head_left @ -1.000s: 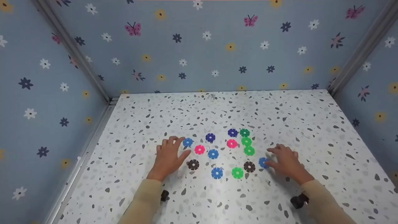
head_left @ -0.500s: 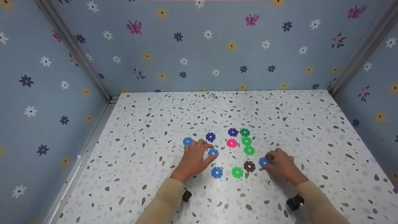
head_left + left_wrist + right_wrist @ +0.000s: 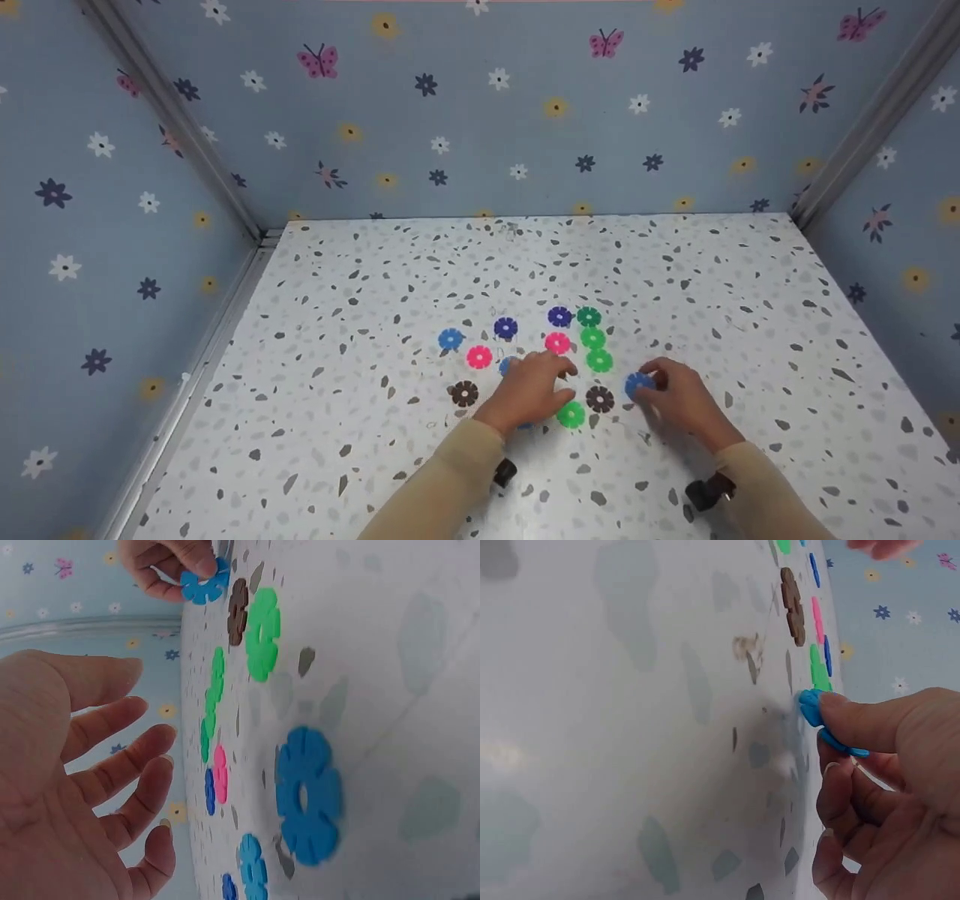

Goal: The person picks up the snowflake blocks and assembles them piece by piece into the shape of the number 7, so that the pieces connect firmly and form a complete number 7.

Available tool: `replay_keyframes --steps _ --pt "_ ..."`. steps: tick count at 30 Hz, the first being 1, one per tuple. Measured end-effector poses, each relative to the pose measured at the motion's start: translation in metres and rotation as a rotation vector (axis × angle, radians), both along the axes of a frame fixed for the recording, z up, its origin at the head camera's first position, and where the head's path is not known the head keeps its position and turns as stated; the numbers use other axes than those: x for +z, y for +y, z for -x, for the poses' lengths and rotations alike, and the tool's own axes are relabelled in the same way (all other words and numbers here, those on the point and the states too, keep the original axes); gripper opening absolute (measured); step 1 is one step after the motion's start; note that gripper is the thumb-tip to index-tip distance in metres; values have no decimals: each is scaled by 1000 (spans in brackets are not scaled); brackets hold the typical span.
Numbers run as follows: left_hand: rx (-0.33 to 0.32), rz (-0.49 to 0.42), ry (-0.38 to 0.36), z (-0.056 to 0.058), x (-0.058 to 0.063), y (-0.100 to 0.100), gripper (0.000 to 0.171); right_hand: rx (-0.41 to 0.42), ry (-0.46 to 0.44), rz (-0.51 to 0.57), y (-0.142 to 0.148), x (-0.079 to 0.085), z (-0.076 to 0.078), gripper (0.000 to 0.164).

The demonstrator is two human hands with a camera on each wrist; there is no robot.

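Disc [image 3: 633,390] pinched in right grip [image 3: 684,396], left grip [image 3: 529,388] spread, partly hiding blue discs [image 3: 505,367], brown disc [image 3: 592,400] between

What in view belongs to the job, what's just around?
Job:
blue disc, pinched by right hand
left hand, holding nothing
likely also loose green discs, pink discs, brown discs

Apparently just around:
speckled table
flowered wall

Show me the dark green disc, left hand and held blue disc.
Dark green disc [image 3: 589,322], head view: below its centre hole.
Left hand [image 3: 528,391], head view: back of hand.
Held blue disc [image 3: 631,386], head view: left half.
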State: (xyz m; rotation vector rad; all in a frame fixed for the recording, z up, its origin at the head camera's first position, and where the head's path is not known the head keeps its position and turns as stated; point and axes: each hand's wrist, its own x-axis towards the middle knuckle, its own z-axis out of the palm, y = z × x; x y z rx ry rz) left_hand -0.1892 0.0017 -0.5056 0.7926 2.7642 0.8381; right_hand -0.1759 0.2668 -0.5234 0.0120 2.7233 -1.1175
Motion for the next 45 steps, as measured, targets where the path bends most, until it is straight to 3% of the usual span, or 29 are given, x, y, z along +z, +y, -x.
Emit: replay_keyframes --steps 4,9,19,23,32,39,45 --pt "-6 44 -31 4 -7 22 31 -31 30 39 -2 3 -1 28" --pt "5 105 11 5 -13 42 35 -32 87 73 -5 6 -2 20" --pt "9 173 60 4 -22 58 31 -36 93 97 -7 4 -3 20" --pt "9 168 45 4 -24 60 29 -50 81 110 -7 5 -2 20" --pt "-7 31 -18 4 -25 57 32 -105 36 162 -6 9 -5 27" --pt "20 -153 -91 4 -21 50 16 -165 29 244 -6 13 -4 28" --pt "69 -301 -59 7 -13 43 10 -207 1 240 -9 17 -1 31"
